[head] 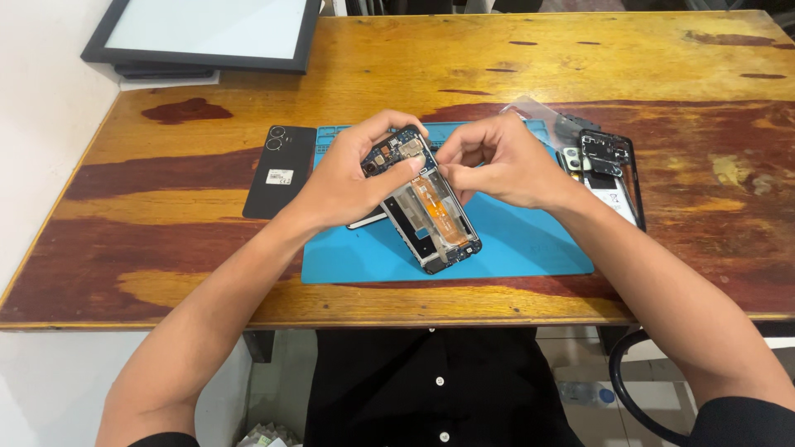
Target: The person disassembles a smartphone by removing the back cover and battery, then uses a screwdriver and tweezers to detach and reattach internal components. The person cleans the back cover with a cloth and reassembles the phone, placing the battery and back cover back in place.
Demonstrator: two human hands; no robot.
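An opened phone (431, 211) with its back removed shows a circuit board, an orange flex cable and a bare metal frame. It is tilted up above a blue work mat (530, 248). My left hand (348, 178) grips the phone's upper left edge, thumb on the board. My right hand (501, 161) pinches at the top of the phone near the board with thumb and forefinger; whatever is between the fingertips is too small to tell.
A black back cover (280, 170) lies left of the mat. A black inner frame (609, 174) with small parts and a clear bag (530, 108) lies to the right. A dark framed panel (207, 33) sits at the table's far left corner. A black cable loop (629, 389) hangs below the front edge.
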